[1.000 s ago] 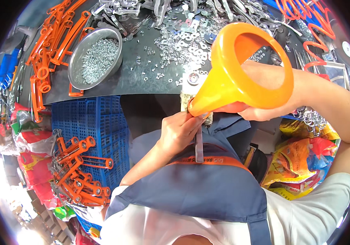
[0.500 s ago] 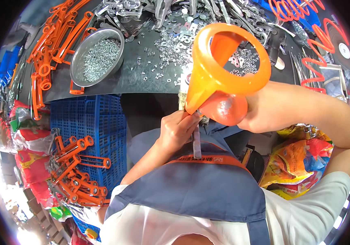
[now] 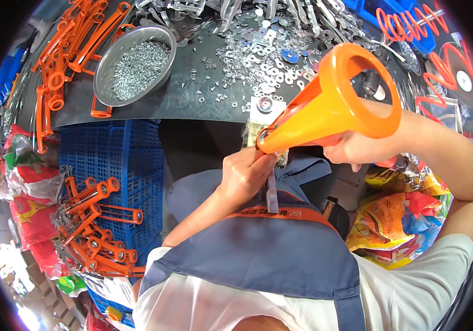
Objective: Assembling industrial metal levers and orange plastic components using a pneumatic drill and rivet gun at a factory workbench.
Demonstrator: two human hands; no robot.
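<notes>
The dark counter (image 3: pixel 189 102) spans the work area. Below its left edge stands a blue crate (image 3: pixel 96 149), with orange frames (image 3: pixel 88 198) piled beside it. A cone-shaped orange frame (image 3: pixel 314 120) is held at the counter's front edge. A metal bowl (image 3: pixel 129 47) contains small metal fasteners (image 3: pixel 140 69). Left hand (image 3: pixel 246 174): fingers pinched on the held frame's narrow end. Right hand (image 3: pixel 358 148): fingers partly hidden; grip cannot be determined. The apron's orange band (image 3: pixel 316 218) bears printed characters.

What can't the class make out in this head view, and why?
Head view, all four:
Right hand: some fingers, hidden behind the orange frame.
Left hand: palm, hidden by its own back.
Fasteners in the bowl: too small to count.
Some metal parts: cut off by the top edge.
</notes>
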